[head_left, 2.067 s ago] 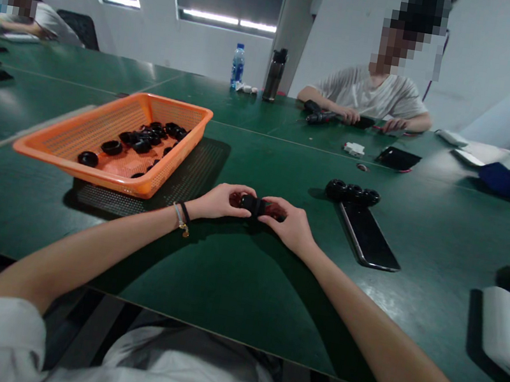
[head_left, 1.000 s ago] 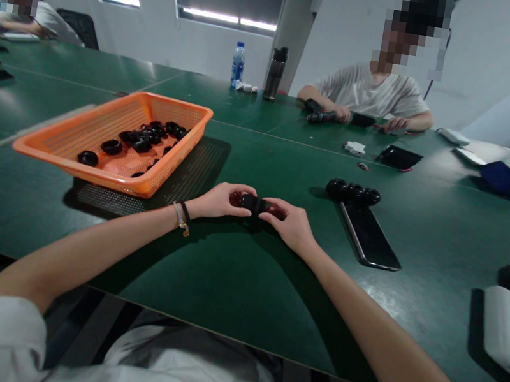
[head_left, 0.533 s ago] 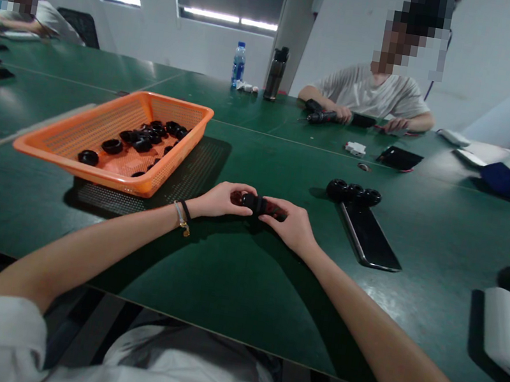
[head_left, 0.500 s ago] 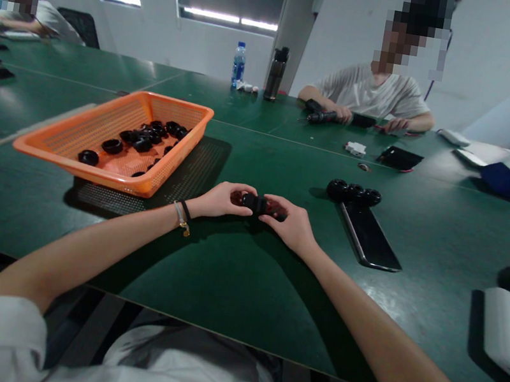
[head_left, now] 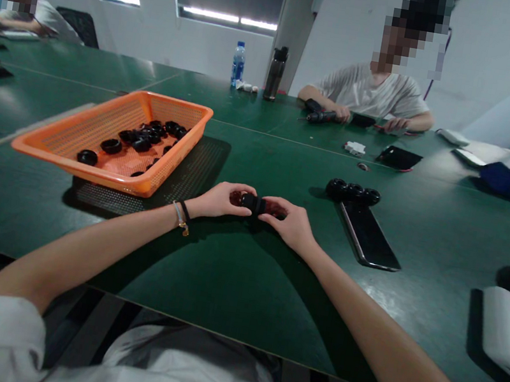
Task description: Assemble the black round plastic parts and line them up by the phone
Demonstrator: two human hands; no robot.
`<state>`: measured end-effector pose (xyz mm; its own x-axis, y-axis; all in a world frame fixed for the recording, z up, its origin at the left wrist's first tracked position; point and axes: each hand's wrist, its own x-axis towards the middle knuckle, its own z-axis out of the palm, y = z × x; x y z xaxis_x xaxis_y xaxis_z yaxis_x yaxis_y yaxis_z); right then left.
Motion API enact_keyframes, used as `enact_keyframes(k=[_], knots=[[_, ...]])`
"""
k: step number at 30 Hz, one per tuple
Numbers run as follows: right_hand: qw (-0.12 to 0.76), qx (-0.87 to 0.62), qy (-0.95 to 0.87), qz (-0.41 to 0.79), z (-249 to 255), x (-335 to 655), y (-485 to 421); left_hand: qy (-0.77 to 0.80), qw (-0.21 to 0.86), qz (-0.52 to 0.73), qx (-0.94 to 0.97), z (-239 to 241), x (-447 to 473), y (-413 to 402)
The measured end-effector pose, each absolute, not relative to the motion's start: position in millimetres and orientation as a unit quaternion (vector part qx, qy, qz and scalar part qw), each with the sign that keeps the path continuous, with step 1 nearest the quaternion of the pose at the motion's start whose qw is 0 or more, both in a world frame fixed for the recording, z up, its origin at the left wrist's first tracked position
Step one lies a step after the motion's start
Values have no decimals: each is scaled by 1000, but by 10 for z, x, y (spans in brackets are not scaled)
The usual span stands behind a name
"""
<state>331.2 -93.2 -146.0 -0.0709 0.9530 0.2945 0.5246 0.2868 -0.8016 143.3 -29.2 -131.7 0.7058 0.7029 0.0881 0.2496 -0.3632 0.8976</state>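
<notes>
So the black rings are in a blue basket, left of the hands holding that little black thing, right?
Not quite. The basket is orange, not blue. The head view shows it left of the left hand and right hand, which hold the little black thing between them, and the black rings lie inside it.

Only the fingers point(head_left: 276, 205) of the right hand point(head_left: 292, 224) have shifted slightly on the black part point(head_left: 253, 203).

Both hands point(head_left: 256, 212) on black part point(head_left: 252, 203) — green table point(head_left: 231, 278).
</notes>
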Motion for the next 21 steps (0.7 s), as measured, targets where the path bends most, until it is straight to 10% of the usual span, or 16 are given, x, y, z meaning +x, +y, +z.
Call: enact_keyframes(k=[21], knots=[[396,-562,-686,240,-1448,3305,-938,298,494,240,781,-1310,1430,-309]])
